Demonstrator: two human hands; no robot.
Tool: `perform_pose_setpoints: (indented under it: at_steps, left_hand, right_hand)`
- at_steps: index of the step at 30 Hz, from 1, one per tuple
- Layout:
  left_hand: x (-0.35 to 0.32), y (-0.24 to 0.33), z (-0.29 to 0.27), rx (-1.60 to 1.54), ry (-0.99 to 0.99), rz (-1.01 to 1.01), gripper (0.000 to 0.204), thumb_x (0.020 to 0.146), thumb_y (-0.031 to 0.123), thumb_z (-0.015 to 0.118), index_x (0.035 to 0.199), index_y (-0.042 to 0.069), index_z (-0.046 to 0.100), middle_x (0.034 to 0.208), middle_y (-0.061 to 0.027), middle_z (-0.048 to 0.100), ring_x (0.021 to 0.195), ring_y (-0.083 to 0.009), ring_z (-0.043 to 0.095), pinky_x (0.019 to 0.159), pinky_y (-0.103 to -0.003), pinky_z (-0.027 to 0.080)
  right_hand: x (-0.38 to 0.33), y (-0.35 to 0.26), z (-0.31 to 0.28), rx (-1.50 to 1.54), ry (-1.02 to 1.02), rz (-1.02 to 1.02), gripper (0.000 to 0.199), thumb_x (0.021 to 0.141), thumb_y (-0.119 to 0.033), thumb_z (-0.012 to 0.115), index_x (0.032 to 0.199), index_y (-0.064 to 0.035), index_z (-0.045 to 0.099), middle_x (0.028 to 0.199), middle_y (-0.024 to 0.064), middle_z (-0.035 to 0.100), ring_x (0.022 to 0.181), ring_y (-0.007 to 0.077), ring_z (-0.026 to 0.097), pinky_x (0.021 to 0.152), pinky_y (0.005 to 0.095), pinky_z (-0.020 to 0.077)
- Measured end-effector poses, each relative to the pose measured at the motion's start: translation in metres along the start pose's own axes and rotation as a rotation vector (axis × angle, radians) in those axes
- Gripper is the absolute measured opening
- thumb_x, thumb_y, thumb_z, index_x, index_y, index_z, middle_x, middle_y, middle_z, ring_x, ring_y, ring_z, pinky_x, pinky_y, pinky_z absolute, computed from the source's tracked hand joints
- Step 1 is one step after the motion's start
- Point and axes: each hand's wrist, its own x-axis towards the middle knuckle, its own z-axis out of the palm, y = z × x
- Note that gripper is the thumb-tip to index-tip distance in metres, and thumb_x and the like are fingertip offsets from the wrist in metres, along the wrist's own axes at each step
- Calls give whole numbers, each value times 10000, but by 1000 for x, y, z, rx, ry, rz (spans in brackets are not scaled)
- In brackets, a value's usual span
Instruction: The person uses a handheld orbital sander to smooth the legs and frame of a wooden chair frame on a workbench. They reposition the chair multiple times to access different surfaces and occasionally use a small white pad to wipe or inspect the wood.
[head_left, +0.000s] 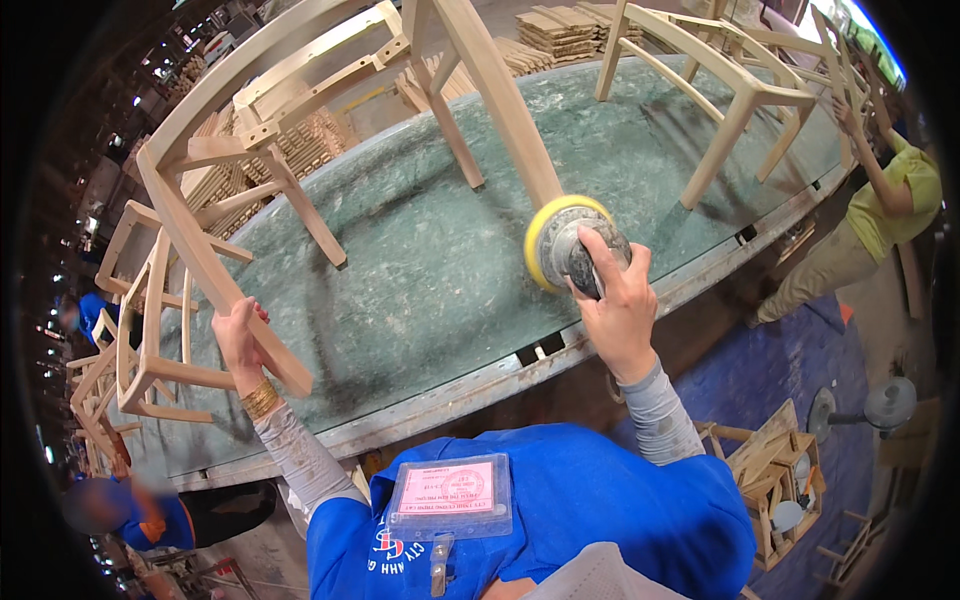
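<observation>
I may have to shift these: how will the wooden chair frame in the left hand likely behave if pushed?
The chair frame is probably stiff, since rails join its legs. It looks fairly light for its size, with wide open gaps. It might slide or tip, as slim leg ends appear to rest on the table.

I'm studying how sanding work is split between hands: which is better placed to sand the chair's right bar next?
Probably the right hand: it holds the sander at the near end of the right bar. The left hand grips the left bar.
</observation>
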Motion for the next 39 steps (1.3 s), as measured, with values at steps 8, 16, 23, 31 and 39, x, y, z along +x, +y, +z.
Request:
perform_pose_setpoints:
  at_steps: [8,16,23,31,39]
  left_hand:
    - [-2,2,2,-21,-12,-2,210,757,75,622,894,-22,496,699,-73,534,541,-159,540,509,-281,471]
    - [-4,3,6,-34,-25,-10,191,760,82,627,867,-11,499,682,-64,531,541,-154,539,506,-272,468]
    - [-7,-2,2,-32,-17,-7,203,759,95,635,870,-7,500,681,-68,541,550,-162,553,501,-279,469]
    - [-12,-4,4,-49,-11,0,177,763,54,616,872,-28,503,694,-75,542,541,-159,551,505,-281,478]
    - [-10,-5,4,-46,-14,10,212,762,95,636,882,-16,502,691,-75,546,543,-164,556,501,-285,478]
  right_hand:
    - [9,5,-1,-1,66,4,658,677,-72,727,1255,-292,504,1048,169,444,846,389,582,721,440,493]
    - [39,-5,7,-10,123,0,666,668,-57,721,1249,-305,510,1053,170,444,860,392,585,711,435,495]
    - [5,-5,5,-51,48,33,717,645,-47,727,1265,-319,488,1052,177,432,829,389,589,694,444,499]
    - [19,-10,0,-71,32,52,682,673,-71,729,1264,-304,483,1046,186,430,829,406,582,698,448,490]
    - [7,-8,-1,-86,36,78,702,656,-35,717,1262,-304,485,1038,188,428,846,414,577,712,453,487]
